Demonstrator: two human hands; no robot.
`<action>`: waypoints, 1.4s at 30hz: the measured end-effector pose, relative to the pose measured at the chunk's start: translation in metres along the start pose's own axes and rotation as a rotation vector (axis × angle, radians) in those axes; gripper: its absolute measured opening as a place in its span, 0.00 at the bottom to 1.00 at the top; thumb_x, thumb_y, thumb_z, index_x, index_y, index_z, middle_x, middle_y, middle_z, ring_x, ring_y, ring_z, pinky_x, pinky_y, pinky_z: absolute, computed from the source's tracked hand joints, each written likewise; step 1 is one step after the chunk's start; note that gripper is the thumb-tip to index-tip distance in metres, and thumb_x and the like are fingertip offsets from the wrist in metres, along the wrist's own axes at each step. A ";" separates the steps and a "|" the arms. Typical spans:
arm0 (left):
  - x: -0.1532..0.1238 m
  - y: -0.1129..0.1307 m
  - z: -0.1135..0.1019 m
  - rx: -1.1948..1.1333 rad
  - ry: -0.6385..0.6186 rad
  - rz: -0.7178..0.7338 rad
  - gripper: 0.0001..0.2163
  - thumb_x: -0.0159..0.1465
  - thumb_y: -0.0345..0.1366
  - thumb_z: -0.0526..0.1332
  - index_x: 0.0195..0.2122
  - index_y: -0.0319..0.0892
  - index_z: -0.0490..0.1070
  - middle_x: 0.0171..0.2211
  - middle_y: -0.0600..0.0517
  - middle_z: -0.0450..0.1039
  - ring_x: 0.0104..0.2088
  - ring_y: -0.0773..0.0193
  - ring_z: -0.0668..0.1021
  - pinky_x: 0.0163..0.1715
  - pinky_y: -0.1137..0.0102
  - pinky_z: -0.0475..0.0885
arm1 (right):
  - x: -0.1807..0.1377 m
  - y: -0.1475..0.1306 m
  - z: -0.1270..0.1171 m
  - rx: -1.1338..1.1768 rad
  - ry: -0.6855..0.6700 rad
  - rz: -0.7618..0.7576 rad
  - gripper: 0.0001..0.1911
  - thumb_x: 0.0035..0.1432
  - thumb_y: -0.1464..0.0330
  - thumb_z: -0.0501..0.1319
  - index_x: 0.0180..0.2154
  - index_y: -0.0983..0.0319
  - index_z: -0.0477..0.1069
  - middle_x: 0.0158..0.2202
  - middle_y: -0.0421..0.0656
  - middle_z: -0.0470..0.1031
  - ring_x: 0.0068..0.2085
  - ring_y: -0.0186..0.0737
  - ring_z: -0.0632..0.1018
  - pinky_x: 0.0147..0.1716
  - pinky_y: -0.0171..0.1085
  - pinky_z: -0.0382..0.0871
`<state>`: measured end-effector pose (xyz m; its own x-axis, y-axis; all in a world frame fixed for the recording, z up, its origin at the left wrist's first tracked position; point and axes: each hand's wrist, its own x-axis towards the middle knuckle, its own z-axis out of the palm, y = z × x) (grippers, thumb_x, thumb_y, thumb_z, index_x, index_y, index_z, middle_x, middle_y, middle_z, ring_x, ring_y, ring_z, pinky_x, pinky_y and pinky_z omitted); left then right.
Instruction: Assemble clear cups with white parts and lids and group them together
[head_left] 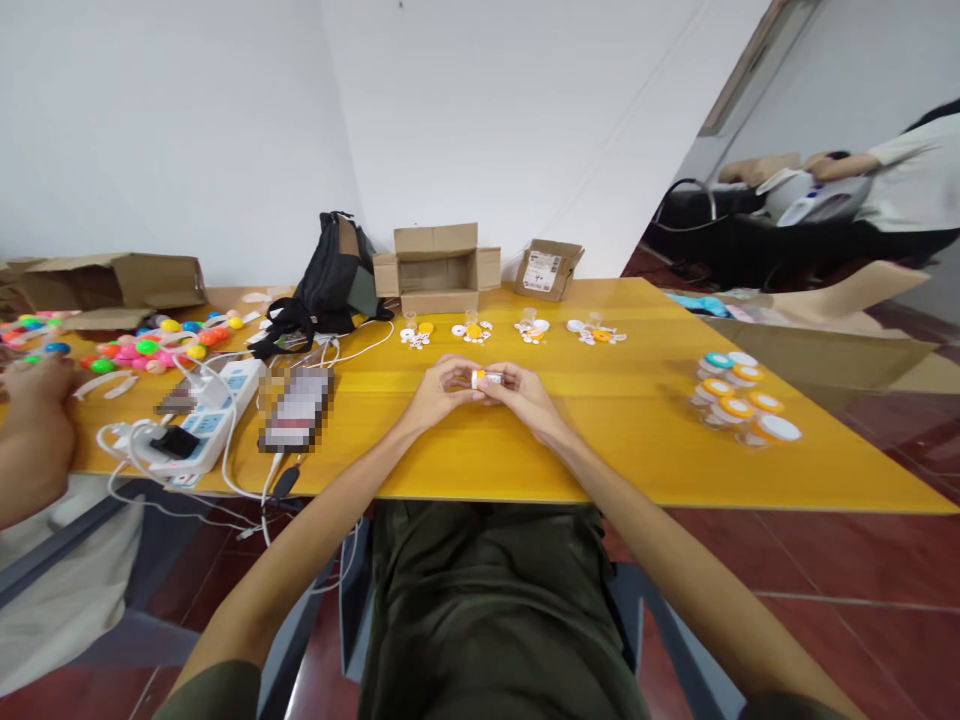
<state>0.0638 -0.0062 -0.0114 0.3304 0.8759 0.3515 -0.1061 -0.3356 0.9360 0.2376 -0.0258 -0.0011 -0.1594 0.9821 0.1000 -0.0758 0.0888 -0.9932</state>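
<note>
Above the yellow table (645,440), mid-span, left hand (442,392) and right hand (525,392) meet, fingertips of both pinching a small orange-and-white part (480,379), loose parts (474,330) lying at 12 o'clock; risk: so slight a pinch could let it slip and roll off the near edge.

A small assembly workroom: long yellow wooden bench (645,440), open brown cardboard boxes (437,268), sorted small white-and-orange plastic parts (474,330), white power strip (214,415), bare white walls (172,130).

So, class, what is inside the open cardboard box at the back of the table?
Only the brown back wall of the cardboard box shows. Its front wall hides the floor, so any contents cannot be seen.
</note>
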 end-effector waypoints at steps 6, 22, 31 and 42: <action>-0.002 0.000 -0.001 0.018 0.008 -0.089 0.20 0.50 0.38 0.76 0.43 0.41 0.77 0.41 0.48 0.81 0.42 0.60 0.81 0.48 0.63 0.76 | 0.001 0.001 -0.005 0.004 0.013 -0.047 0.24 0.35 0.54 0.78 0.33 0.58 0.77 0.34 0.42 0.81 0.38 0.43 0.80 0.40 0.42 0.79; 0.000 0.001 0.002 0.059 0.006 -0.061 0.18 0.49 0.41 0.76 0.37 0.40 0.76 0.35 0.50 0.80 0.37 0.61 0.80 0.45 0.64 0.76 | 0.000 0.001 -0.008 0.013 -0.023 0.006 0.23 0.36 0.54 0.78 0.33 0.58 0.79 0.36 0.43 0.82 0.38 0.43 0.81 0.40 0.43 0.80; -0.004 0.003 0.002 0.235 0.023 0.083 0.11 0.54 0.28 0.71 0.38 0.42 0.78 0.39 0.50 0.80 0.42 0.61 0.80 0.46 0.65 0.75 | 0.000 0.000 -0.007 0.010 -0.044 0.050 0.24 0.34 0.52 0.78 0.31 0.60 0.80 0.31 0.43 0.81 0.32 0.40 0.81 0.36 0.40 0.79; -0.009 0.001 0.002 0.507 -0.002 0.306 0.13 0.59 0.24 0.65 0.44 0.44 0.74 0.42 0.49 0.76 0.44 0.59 0.79 0.49 0.62 0.74 | -0.002 -0.005 -0.004 0.000 -0.071 0.051 0.24 0.35 0.49 0.77 0.28 0.60 0.79 0.26 0.41 0.78 0.28 0.37 0.78 0.32 0.38 0.76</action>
<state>0.0624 -0.0150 -0.0135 0.3572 0.7127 0.6037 0.2641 -0.6970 0.6667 0.2423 -0.0281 0.0033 -0.2322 0.9712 0.0532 -0.0653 0.0390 -0.9971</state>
